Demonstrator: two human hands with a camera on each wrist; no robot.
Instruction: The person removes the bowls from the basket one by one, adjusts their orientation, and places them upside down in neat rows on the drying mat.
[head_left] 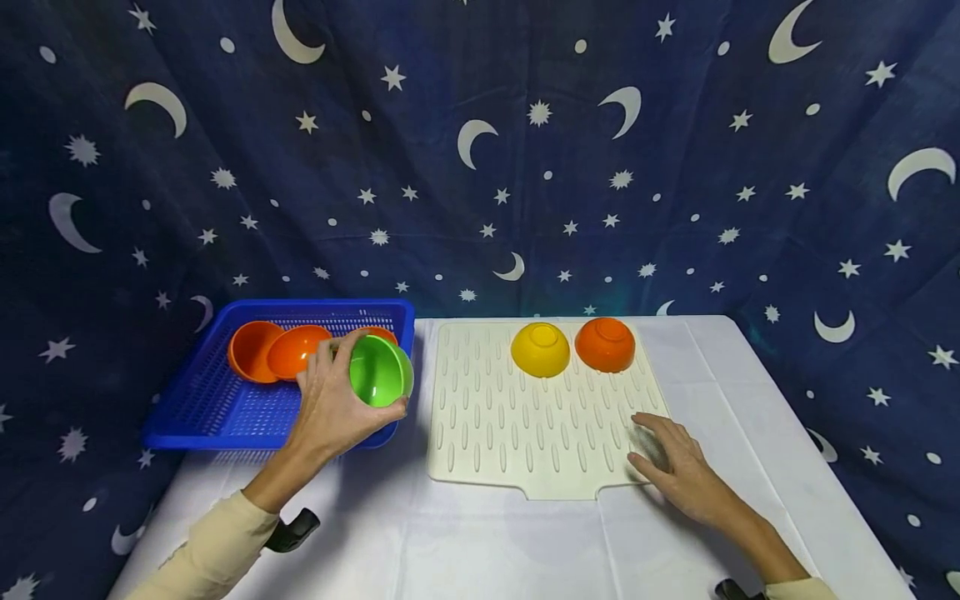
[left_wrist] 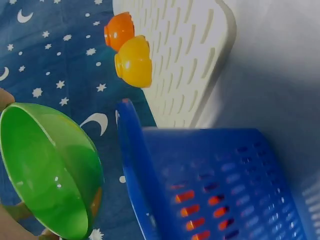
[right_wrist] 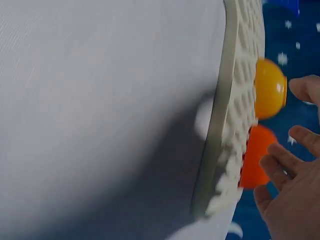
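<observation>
I am watching the person's left hand (head_left: pixel 333 408) gripping a green bowl (head_left: pixel 381 371), thumb and fingers spreading to opposite sides of its rim; the bowl is tilting, its hollow facing the head camera, and is hanging over the right side of a blue basket (head_left: pixel 258 417). Inside, two orange bowls (head_left: pixel 298 352) are overlapping toward the far left, and a third orange rim (head_left: pixel 381 333) is peeking out behind the left hand. The right hand (head_left: pixel 678 467) is holding nothing, thumb and fingers standing apart, and is hovering by the near right edge of a white ridged mat (head_left: pixel 517 425). On the mat's far part, a yellow bowl (head_left: pixel 540 350) and, just to its right, an orange bowl (head_left: pixel 604 345) are lying upside down. My left wrist view alone is showing orange through the basket's slots, and a gap between green bowl and basket rim. My right wrist view is missing the green bowl but giving me the mat's thick edge. Behind everything, printed moons and stars are covering a navy cloth (head_left: pixel 450 200).
</observation>
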